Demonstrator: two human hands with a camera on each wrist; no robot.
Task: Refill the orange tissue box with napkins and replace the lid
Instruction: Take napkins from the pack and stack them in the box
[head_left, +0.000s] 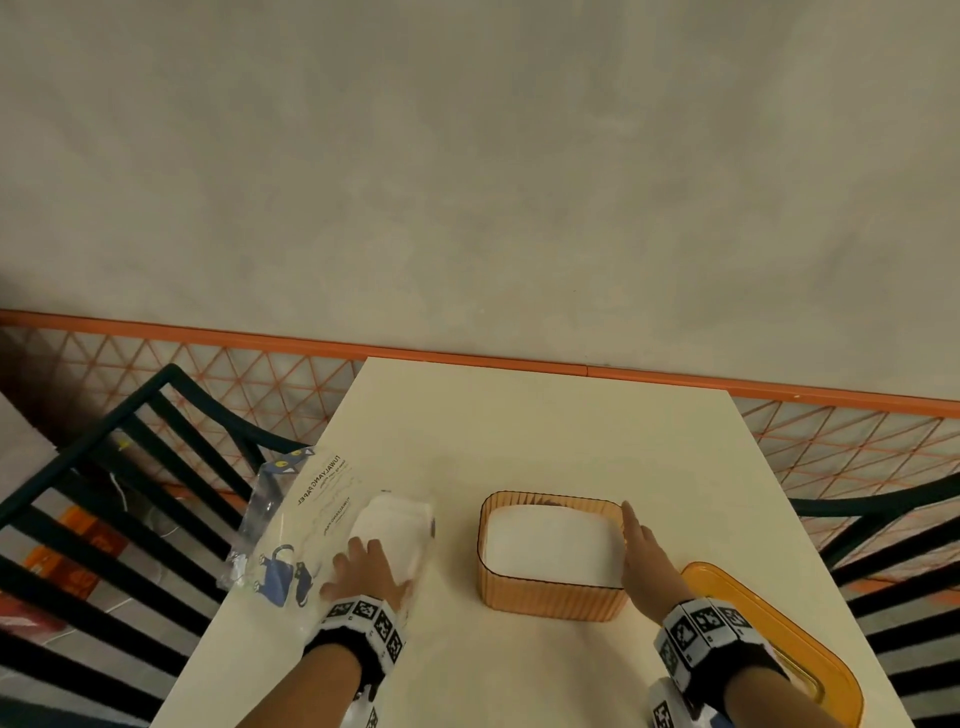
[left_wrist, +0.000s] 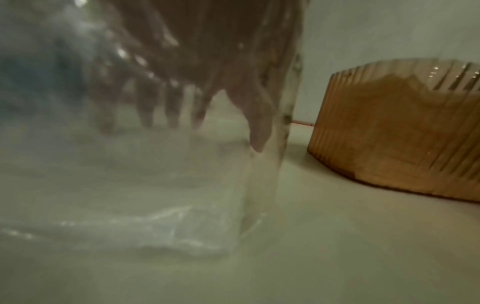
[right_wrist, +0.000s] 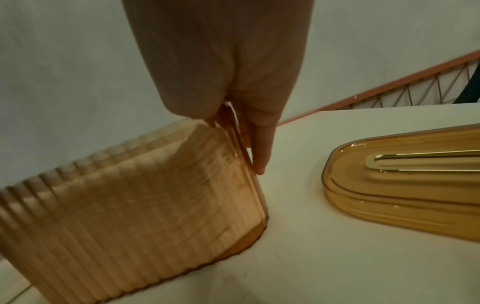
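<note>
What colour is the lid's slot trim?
Gold slot trim on orange lid; best in right wrist view.

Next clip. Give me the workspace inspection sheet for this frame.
Surface: cream table, smooth top.
Job's things: orange tissue box with its lid off, white napkins inside; lid lies flat to its right, nearer the person; napkin pack to its left.
Clutter: nothing seen.
Hands: left hand rests on the napkin pack, fingers spread; right hand holds the box's right wall between thumb and fingers.
Cables: thin white line on the floor at left, possibly a cord.
Surroundings: grey wall, orange-railed lattice, dark chair at left, another at right.
</note>
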